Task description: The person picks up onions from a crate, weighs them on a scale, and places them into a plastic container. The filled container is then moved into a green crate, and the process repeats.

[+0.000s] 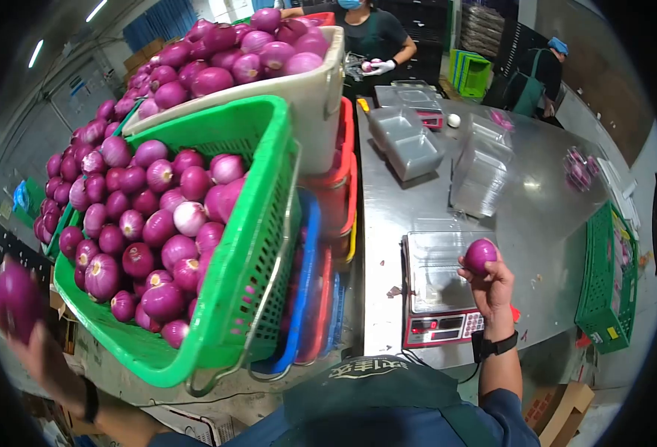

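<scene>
My right hand [492, 283] holds a peeled red onion [480, 255] just above the right edge of a digital scale [436, 290] that carries a clear plastic tray. My left hand [27, 339] is far out at the lower left, closed around another red onion [16, 298]. Between them a green basket [258, 223] stands tilted toward me, heaped with red onions [150, 231].
A white crate [317, 89] full of onions sits behind the green basket on stacked coloured crates. Stacks of clear trays [485, 167] lie on the steel table [544, 216]. A green crate [604, 283] is at the right. Two people work at the far end.
</scene>
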The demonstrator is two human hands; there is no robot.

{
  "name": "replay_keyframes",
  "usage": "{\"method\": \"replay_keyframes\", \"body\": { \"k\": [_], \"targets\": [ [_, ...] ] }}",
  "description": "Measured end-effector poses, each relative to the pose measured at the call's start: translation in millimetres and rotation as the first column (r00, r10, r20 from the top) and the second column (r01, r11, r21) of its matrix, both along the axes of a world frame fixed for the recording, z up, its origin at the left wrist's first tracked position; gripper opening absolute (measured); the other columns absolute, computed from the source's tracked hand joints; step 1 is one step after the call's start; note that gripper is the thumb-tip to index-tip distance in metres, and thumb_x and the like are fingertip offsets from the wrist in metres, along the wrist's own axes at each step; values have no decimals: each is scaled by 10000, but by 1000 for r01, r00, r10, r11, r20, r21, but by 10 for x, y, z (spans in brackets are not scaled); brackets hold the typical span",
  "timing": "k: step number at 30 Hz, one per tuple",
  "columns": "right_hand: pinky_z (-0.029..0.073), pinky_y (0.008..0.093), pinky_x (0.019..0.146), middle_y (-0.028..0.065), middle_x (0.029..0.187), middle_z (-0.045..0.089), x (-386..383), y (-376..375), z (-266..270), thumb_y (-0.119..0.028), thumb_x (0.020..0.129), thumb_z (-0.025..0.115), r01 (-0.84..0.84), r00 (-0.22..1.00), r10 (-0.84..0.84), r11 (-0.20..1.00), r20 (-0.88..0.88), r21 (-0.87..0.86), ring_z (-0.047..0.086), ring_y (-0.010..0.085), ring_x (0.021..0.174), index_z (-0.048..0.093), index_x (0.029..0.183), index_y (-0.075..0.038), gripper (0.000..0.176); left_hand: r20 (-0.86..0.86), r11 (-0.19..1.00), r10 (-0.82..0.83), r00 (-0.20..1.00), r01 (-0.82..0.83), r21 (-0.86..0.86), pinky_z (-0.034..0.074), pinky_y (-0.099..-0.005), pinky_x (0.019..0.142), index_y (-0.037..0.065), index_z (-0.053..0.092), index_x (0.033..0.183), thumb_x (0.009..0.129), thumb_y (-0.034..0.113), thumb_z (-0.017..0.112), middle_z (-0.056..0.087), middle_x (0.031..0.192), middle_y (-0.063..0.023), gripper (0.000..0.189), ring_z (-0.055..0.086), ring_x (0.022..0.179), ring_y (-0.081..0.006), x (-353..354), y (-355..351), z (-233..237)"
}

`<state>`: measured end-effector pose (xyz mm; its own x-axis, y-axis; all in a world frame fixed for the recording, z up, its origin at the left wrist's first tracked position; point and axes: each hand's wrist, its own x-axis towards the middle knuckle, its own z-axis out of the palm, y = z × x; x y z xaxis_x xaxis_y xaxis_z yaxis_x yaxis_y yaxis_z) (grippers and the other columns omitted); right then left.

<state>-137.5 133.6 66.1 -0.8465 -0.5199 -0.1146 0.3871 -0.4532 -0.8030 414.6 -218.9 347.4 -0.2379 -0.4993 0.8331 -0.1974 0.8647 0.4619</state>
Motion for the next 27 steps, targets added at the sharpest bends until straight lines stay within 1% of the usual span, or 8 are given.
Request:
{"method": "replay_keyframes", "body": {
  "k": [3, 5, 8, 11, 16, 20, 25, 27],
  "targets": [
    [630, 476, 864, 196, 1188, 604, -150, 110, -65, -127, 815, 601, -78, 997, 78, 997, -18, 6, 680, 398, 1049, 443, 1423, -26, 637, 204, 989, -1, 979, 30, -142, 486, -365, 1071, 59, 252, 1592, 845, 426, 794, 450, 1501, -237, 993, 573, 1275, -318, 26, 801, -228],
    [632, 467, 857, 187, 1186, 604, -223, 147, -40, -109, 814, 611, -119, 993, 119, 993, -23, 19, 684, 377, 1026, 453, 1414, -24, 626, 51, 987, -153, 987, 155, -46, 524, -334, 998, 39, 356, 1507, 881, 270, 752, 528, 1394, -207, 776, 609, 1164, -286, -540, 1343, -461],
    [630, 469, 864, 173, 1187, 605, -400, 267, -62, -130, 830, 622, -190, 978, 199, 975, -70, 117, 688, 339, 984, 467, 1404, -24, 604, -358, 879, -410, 839, 468, 91, 582, -289, 889, 9, 512, 1380, 934, 35, 688, 644, 1234, -161, 480, 663, 996, -239, -1688, 2133, -758],
    [598, 410, 864, 136, 1191, 608, -505, 376, -22, -142, 838, 651, -187, 966, 224, 951, -127, 248, 669, 263, 1007, 480, 1405, -33, 602, -175, 684, -627, 759, 644, 342, 526, -411, 1017, 87, 422, 1414, 515, 304, 1011, 536, 1371, -254, 1097, 638, 1150, -332, -1794, 2157, -1447],
    [541, 324, 917, 119, 1223, 617, -735, 642, -226, -57, 747, 765, -24, 875, 264, 861, -405, 509, 650, 219, 1068, 480, 1413, -39, 725, -50, 494, -675, 736, 501, 710, 519, -398, 1012, 52, 501, 1378, 581, 178, 975, 650, 1256, -167, 935, 642, 1166, -266, -3094, 2250, -2192],
    [532, 335, 925, 128, 1200, 633, -808, 841, -326, -123, 708, 851, 217, 703, 356, 717, -616, 662, 656, 216, 1035, 515, 1384, -41, 760, 183, 608, -686, 705, 416, 676, 504, -371, 1019, 29, 527, 1361, 579, 209, 972, 637, 1238, -122, 917, 618, 1173, -218, -4030, 2355, -2734],
    [534, 369, 897, 137, 1132, 661, -807, 896, -191, -214, 676, 885, 218, 647, 452, 661, -613, 718, 663, 252, 1021, 575, 1276, -45, 696, 446, 841, -536, 717, 409, 353, 476, -434, 964, 49, 640, 1204, 560, 291, 933, 668, 1098, -155, 748, 610, 1038, -339, -4729, 2482, -3067],
    [523, 404, 893, 146, 1090, 664, -791, 828, -230, -246, 654, 887, 347, 467, 490, 664, -736, 662, 651, 297, 1007, 598, 1229, -46, 674, 494, 885, -465, 735, 392, 251, 422, -455, 973, 61, 663, 1136, 542, 337, 916, 673, 1052, -137, 702, 572, 1061, -355, -4818, 2466, -3225]
  ]
}}
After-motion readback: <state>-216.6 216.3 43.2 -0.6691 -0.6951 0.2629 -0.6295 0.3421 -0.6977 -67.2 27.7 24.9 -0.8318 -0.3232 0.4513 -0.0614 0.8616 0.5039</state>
